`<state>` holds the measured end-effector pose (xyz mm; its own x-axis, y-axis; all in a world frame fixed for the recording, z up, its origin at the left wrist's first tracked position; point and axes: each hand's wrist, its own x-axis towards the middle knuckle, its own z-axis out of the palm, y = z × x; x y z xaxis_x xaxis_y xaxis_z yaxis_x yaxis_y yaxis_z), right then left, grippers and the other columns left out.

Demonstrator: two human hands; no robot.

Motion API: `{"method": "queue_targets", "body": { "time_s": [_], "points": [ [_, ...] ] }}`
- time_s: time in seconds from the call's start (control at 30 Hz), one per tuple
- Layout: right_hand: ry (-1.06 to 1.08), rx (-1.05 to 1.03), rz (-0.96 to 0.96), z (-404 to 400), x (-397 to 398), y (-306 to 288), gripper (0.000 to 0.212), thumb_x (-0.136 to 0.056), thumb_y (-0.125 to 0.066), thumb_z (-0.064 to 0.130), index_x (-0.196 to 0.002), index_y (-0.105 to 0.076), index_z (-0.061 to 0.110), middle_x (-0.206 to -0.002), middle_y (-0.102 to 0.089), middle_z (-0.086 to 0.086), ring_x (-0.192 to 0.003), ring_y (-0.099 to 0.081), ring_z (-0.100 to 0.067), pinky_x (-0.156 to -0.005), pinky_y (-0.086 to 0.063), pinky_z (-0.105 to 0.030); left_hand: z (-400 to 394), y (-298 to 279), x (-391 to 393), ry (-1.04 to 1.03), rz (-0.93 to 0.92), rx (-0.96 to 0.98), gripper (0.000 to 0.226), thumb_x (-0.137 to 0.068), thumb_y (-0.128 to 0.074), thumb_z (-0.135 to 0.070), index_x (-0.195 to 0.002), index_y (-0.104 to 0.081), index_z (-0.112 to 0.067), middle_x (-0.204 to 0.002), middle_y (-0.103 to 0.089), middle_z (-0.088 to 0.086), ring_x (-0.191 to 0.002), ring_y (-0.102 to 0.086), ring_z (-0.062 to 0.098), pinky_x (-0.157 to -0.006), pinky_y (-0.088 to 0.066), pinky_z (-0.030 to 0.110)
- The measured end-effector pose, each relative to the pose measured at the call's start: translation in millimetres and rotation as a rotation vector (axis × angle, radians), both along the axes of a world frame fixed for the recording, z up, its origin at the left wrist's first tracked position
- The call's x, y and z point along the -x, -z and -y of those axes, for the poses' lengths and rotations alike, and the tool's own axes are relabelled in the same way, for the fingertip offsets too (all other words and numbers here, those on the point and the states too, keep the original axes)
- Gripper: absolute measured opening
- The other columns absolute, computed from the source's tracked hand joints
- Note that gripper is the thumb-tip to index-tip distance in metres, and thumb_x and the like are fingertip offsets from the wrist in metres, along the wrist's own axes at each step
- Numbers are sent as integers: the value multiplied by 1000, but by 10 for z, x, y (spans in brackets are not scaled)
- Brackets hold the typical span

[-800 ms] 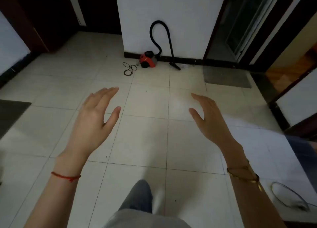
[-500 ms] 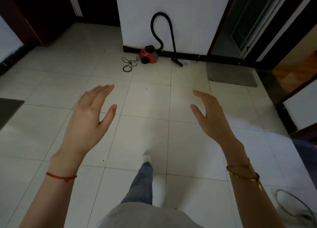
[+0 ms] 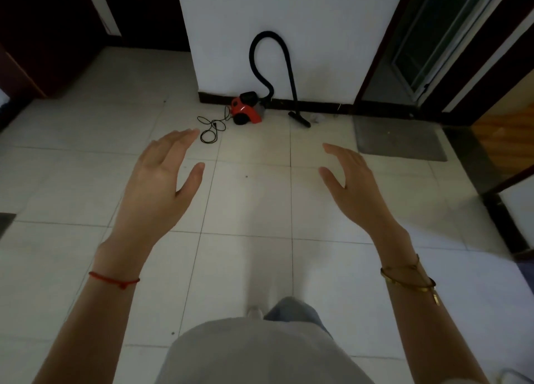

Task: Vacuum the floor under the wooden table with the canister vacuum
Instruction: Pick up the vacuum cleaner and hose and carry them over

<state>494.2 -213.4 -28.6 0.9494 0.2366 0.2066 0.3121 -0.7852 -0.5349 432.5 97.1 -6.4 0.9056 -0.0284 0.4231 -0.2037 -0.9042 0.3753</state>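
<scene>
A small red and black canister vacuum (image 3: 246, 109) sits on the pale tiled floor against a white wall. Its black hose (image 3: 267, 48) loops up the wall and comes down as a wand ending in a floor nozzle (image 3: 300, 118). Its black power cord (image 3: 211, 127) lies coiled on the tiles to the left of the canister. My left hand (image 3: 157, 181) and my right hand (image 3: 354, 181) are held out in front of me, both open and empty, well short of the vacuum. No wooden table is in view.
A grey doormat (image 3: 400, 138) lies right of the nozzle before a glass door (image 3: 427, 36). Dark doorways stand at the far left. Wood flooring (image 3: 502, 132) shows at the right edge. My legs and a shoe (image 3: 255, 311) are below.
I have walked forward: the vacuum and wall appear larger and nearer. Both hands stay open and held out much as before.
</scene>
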Motion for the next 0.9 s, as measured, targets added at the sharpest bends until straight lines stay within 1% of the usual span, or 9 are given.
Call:
{"method": "queue_targets", "body": {
  "time_s": [0.13, 0.23, 0.3, 0.53, 0.63, 0.7, 0.77, 0.83, 0.9],
  "points": [
    [11, -33, -29, -115, -713, 90, 47, -98, -44, 35, -142, -38, 19, -142, -45, 3, -133, -37, -12, -111, -29, -30, -97, 40, -722, 19, -38, 8, 47, -99, -44, -30, -143, -40, -14, -142, -47, 6, -135, -39, 21, -112, -33, 45],
    [3, -20, -40, -221, -1300, 195, 48, -98, -44, 36, -142, -38, 19, -143, -44, 2, -134, -36, -12, -108, -25, -24, -170, 149, -1283, 25, -65, 22, 48, -97, -48, -25, -143, -40, -13, -141, -48, 5, -135, -39, 20, -111, -34, 47],
    [-3, -11, -46, -285, -1738, 266, 48, -98, -44, 36, -142, -38, 19, -143, -44, 2, -134, -36, -12, -107, -24, -23, -212, 221, -1703, 20, -72, 33, 48, -96, -49, -24, -142, -41, -12, -140, -49, 6, -134, -41, 21, -110, -36, 47],
    [-19, -2, -29, -477, -3666, 237, 49, -97, -43, 38, -143, -36, 21, -144, -42, 4, -134, -36, -12, -107, -25, -24, -398, 232, -3525, -26, -63, 43, 48, -97, -47, -29, -143, -40, -15, -141, -47, 3, -132, -42, 18, -110, -37, 40],
    [-52, -18, 1, -620, -4592, 111, 48, -97, -44, 38, -142, -37, 23, -138, -47, 4, -129, -40, -12, -107, -33, -29, -515, 158, -4370, -39, -43, 41, 47, -97, -47, -28, -142, -41, -15, -141, -48, 3, -132, -42, 18, -109, -38, 39],
    [-74, -27, 17, -740, -5133, 60, 46, -97, -45, 37, -141, -38, 24, -137, -47, 5, -129, -40, -12, -107, -37, -34, -601, 151, -4868, -52, -39, 52, 47, -97, -48, -27, -142, -41, -15, -140, -48, 3, -131, -43, 19, -108, -39, 40],
    [-82, -35, 12, -857, -5598, 61, 45, -97, -46, 37, -140, -38, 26, -138, -45, 7, -130, -39, -10, -107, -39, -36, -693, 190, -5305, -63, -51, 55, 48, -97, -47, -27, -142, -41, -15, -140, -49, 3, -130, -44, 20, -108, -39, 42],
    [-91, -43, -4, -985, -6049, 78, 45, -97, -46, 36, -140, -37, 27, -138, -44, 9, -131, -37, -9, -107, -38, -34, -804, 237, -5722, -72, -68, 50, 48, -97, -47, -29, -142, -41, -14, -140, -49, 4, -131, -44, 20, -107, -40, 45],
    [-95, -42, -16, -1115, -6491, 117, 45, -97, -47, 34, -140, -37, 26, -138, -44, 8, -131, -36, -8, -106, -34, -28, -922, 293, -6138, -82, -72, 51, 49, -96, -46, -30, -142, -41, -13, -139, -49, 5, -131, -44, 21, -106, -41, 46]
  ]
}}
